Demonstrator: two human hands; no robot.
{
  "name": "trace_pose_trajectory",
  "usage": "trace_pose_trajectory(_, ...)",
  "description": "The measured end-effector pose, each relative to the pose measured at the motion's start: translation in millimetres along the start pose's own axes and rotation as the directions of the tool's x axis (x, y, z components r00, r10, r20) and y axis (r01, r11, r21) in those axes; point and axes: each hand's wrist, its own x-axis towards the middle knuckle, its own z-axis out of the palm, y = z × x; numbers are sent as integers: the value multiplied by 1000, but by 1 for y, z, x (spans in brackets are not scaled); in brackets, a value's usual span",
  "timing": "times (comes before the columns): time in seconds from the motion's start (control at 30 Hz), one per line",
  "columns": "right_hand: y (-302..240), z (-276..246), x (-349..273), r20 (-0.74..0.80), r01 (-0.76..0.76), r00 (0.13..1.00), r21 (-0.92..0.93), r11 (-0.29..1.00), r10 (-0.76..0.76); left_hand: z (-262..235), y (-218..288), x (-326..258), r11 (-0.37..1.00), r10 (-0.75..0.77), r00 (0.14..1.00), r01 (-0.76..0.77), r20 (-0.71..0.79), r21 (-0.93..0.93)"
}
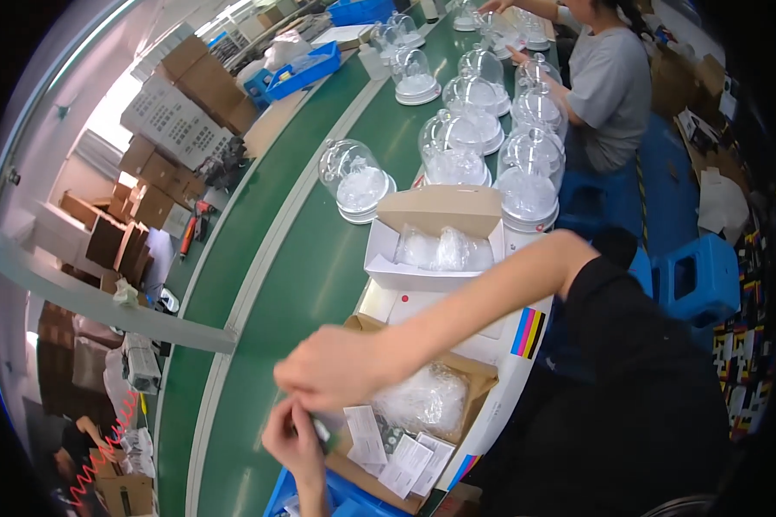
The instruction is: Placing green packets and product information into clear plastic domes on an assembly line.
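My right hand (341, 369) reaches across from the right in a black sleeve, its fingers closed. Just below it, my left hand (291, 441) comes up from the lower edge with thumb and fingers pinched. The two hands meet over the left side of an open cardboard box (485, 379). A small dark piece (322, 433) shows beside the left fingers; what the right fingers hold is hidden. Inside the box lie crumpled clear plastic wrap (427, 401) and several small white printed packets (407, 465). Behind it stands an open white box (405, 277) with clear-wrapped items (448, 250).
Several clear domes (358, 179) on white bases stand along the green conveyor (272, 284) and worktable. A blue bin (282, 498) sits under the cardboard box. Another person (612, 95) works at the far right; blue stools (703, 276) stand right. A metal post (138, 323) crosses left.
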Motion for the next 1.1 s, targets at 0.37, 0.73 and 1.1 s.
trace_pose_trajectory(0.37, 188, -154, 29, -255, -27, 966, -288, 957, -49, 169, 17, 223, 930, 353, 910, -367, 216, 29)
trace_pose_trajectory(0.73, 292, -205, 63, -224, -535, 838, -149, 832, 498, 242, 5, 311, 898, 251, 945, -309, 211, 314)
trace_pose_trajectory(1.1, 297, -199, 71, -31, -605, 796, -29, 796, 604, 239, -26, 306, 896, 428, 878, -443, 212, 24)
